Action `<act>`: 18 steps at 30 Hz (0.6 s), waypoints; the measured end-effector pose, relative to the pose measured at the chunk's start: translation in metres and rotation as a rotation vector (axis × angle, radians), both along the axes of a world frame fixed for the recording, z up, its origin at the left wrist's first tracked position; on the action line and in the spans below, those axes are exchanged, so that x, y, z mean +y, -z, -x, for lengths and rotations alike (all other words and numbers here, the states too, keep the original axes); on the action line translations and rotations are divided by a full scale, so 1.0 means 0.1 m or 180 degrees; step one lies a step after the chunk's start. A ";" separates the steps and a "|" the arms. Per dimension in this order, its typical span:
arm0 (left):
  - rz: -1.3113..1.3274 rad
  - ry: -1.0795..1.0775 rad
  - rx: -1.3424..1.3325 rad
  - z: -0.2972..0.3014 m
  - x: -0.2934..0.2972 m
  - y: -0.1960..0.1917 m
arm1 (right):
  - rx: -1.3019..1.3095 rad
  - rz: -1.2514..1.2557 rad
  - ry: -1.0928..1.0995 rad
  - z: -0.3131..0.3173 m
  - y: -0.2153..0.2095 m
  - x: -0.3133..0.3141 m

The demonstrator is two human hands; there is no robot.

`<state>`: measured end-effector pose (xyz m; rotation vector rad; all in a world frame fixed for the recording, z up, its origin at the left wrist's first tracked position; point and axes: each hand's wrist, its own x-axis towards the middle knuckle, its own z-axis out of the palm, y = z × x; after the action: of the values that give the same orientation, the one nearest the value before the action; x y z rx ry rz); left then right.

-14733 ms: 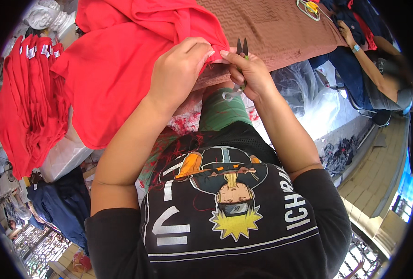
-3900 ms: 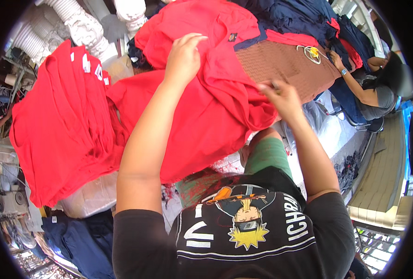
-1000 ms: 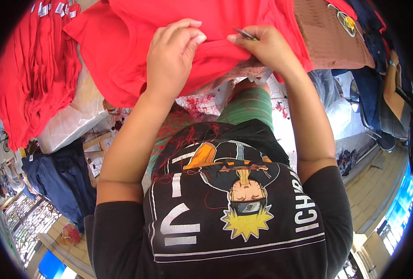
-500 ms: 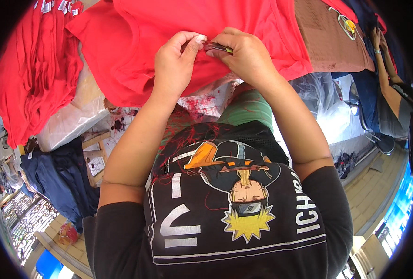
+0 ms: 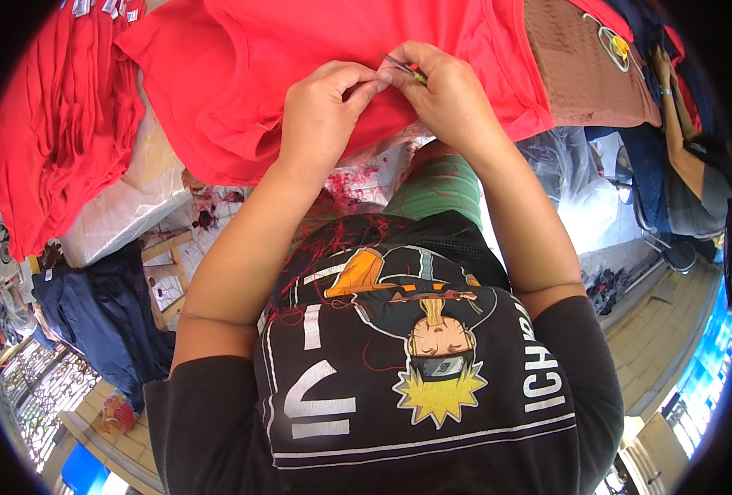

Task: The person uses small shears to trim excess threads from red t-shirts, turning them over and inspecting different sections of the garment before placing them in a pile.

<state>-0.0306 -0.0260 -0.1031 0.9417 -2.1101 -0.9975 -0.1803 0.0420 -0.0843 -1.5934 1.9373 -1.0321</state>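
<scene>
A red sleeveless garment [image 5: 341,33] lies spread over the work surface in front of me, its near edge hanging down. My right hand [image 5: 452,95] is closed around small thread snips [image 5: 405,68], dark with a yellow-green part, lying between thumb and fingers. My left hand [image 5: 323,111] is closed in a pinch, fingertips meeting those of the right hand just above the red cloth. Whatever the left fingertips hold is too small to make out. Loose red threads [image 5: 353,231] cling to the dark clothing on my lap.
At the left hangs a stack of red garments [image 5: 69,124] with white tags, beside a plastic-wrapped bundle [image 5: 127,206]. Dark blue cloth [image 5: 106,309] lies below. Right of the garment are a brown padded surface [image 5: 584,70] and a coiled cord [image 5: 617,45]. Another person's arm [image 5: 675,124] shows far right.
The snips have swung up in my right hand, their tip now pointing away from the left hand. My left hand has shifted slightly right, its fingertips now meeting the right ones.
</scene>
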 end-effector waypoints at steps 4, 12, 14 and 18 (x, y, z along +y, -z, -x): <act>-0.0897 0.0156 0.0001 -0.05 -0.15 0.03 | -0.0294 -0.0259 -0.0022 0.01 -0.13 0.09; -0.1564 0.0491 0.0462 -0.09 -0.32 0.11 | -0.0451 0.0105 -0.0478 0.06 0.03 0.19; -0.1575 0.0491 0.0496 -0.09 -0.31 0.11 | -0.0307 0.0067 -0.0475 0.04 0.00 0.18; -0.1564 0.0519 0.0500 -0.09 -0.32 0.14 | -0.0095 0.0088 -0.0450 0.01 -0.05 0.18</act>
<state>-0.0216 -0.0579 -0.1172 0.8868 -1.8655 -1.6668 -0.1814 0.0597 -0.0790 -1.6933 1.7699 -1.0227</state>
